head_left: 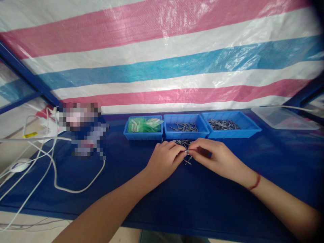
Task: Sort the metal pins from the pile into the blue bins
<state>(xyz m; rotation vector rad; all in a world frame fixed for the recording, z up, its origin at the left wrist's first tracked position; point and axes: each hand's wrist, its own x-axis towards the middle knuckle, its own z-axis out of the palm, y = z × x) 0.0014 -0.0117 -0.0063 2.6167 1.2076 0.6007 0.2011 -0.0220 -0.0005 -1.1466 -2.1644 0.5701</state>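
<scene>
Over the blue table, my left hand (pixel 164 158) and my right hand (pixel 215 155) meet fingertip to fingertip. Both are closed in a pinch on one small silvery metal pin (pixel 187 151), mostly covered by the fingers. Just behind the fingertips lies a loose pile of dark, thin metal pins (pixel 181 143). A few more pins (pixel 187 161) lie crossed on the table right below the hands. The exact kind of pin is too small to make out.
Behind the pile stand three blue bins: the left bin (pixel 144 136) holds green packets, the middle bin (pixel 184 135) metal pins, the right bin (pixel 249 130) many small metal parts. A clear plastic lid (pixel 283 118) lies far right. White cables (pixel 76 191) and a blurred-out object are left.
</scene>
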